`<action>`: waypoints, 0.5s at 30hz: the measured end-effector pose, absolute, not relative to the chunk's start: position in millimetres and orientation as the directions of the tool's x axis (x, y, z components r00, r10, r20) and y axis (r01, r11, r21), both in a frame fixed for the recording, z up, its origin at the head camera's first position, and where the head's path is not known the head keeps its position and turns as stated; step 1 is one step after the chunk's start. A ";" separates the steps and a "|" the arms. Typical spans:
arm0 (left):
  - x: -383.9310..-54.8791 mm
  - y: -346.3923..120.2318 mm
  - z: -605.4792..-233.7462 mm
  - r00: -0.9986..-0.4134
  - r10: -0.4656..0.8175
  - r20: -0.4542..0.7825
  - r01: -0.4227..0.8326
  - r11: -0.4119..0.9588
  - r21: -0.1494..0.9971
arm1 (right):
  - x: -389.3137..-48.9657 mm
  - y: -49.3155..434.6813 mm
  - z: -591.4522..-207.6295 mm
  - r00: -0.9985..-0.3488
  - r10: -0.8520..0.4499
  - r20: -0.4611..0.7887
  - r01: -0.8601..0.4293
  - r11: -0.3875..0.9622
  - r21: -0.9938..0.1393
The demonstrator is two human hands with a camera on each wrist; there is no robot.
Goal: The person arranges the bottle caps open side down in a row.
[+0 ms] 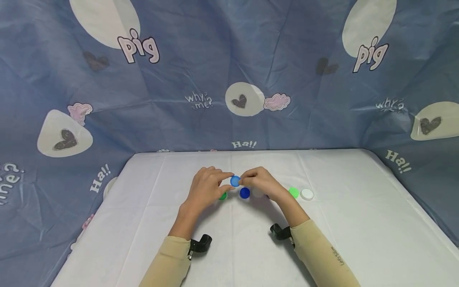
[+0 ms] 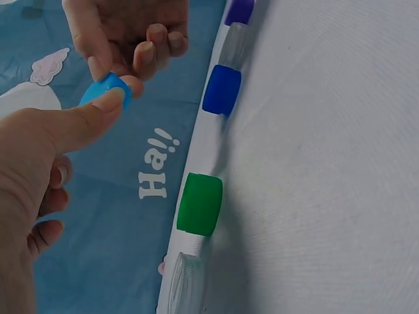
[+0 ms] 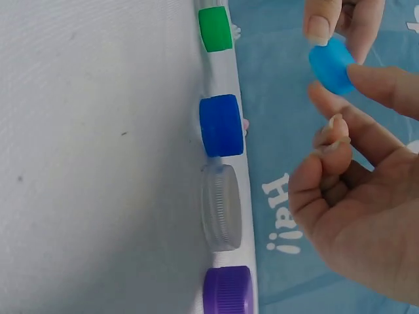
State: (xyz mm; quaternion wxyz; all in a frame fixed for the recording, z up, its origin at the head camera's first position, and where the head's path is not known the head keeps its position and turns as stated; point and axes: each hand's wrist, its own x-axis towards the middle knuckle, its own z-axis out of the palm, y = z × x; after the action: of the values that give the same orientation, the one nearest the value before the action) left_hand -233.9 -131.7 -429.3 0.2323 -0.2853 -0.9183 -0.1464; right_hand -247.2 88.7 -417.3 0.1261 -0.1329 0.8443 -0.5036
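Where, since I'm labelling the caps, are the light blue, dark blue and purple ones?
Light blue cap (image 3: 332, 65): right wrist view, middle of its visible surface.
Dark blue cap (image 1: 245, 193): head view, middle of its round top.
Purple cap (image 3: 228, 291): right wrist view, on its side.

A: Backdrop?

B: Blue cloth (image 1: 201, 52), wrinkled, hanging behind and along both sides of the table (image 1: 143, 215).

A: Markings?

B: Pale rounded patches (image 1: 254, 93), dark hearts (image 1: 239, 101), pink clouds (image 1: 277, 102). Lettering (image 1: 244, 144) in light tones: "pig", "Ha!!", "why me?"

A: Table?

B: White cover (image 1: 344, 239), straight fold lines front to back. Far right corner rounded.

A: Light?

B: Soft. Faint sheen along the cloth's creases; source out of view.
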 end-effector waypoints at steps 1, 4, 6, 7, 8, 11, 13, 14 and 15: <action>-233.9 -131.4 -429.6 -0.716 0.462 0.523 0.605 0.785 0.135 | -248.1 89.8 -418.2 -0.928 -0.360 -0.094 -0.082 0.444 -0.892; -233.9 -130.6 -430.8 -0.688 0.472 0.551 0.630 0.766 0.129 | -250.7 91.9 -420.9 -0.914 -0.391 -0.107 -0.065 0.401 -0.914; -233.9 -130.3 -431.4 -0.679 0.475 0.559 0.636 0.761 0.126 | -252.0 92.7 -422.8 -0.907 -0.407 -0.110 -0.060 0.382 -0.922; -233.9 -130.2 -431.7 -0.677 0.476 0.561 0.639 0.759 0.126 | -252.5 92.9 -423.7 -0.905 -0.412 -0.110 -0.060 0.377 -0.924; -233.9 -130.4 -432.0 -0.680 0.475 0.559 0.637 0.761 0.127 | -252.8 92.9 -424.1 -0.903 -0.415 -0.111 -0.058 0.373 -0.926; -233.6 -130.9 -432.7 -0.686 0.476 0.550 0.633 0.763 0.130 | -253.0 92.5 -424.8 -0.900 -0.421 -0.116 -0.058 0.378 -0.924; -233.4 -131.4 -433.4 -0.689 0.478 0.544 0.632 0.765 0.128 | -252.6 91.9 -424.8 -0.899 -0.420 -0.124 -0.055 0.388 -0.920; -233.3 -131.6 -433.7 -0.691 0.479 0.541 0.630 0.767 0.125 | -252.4 91.6 -424.6 -0.899 -0.419 -0.130 -0.051 0.394 -0.918; -233.2 -131.8 -434.0 -0.692 0.481 0.539 0.629 0.767 0.123 | -252.1 91.4 -424.4 -0.898 -0.419 -0.135 -0.050 0.402 -0.914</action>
State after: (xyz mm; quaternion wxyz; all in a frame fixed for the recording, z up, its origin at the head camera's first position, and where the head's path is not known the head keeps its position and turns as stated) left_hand -233.2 -131.8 -434.0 0.2461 -0.3060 -0.9073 -0.1506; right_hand -252.1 91.4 -424.4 0.1746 -0.1431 0.8188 -0.5278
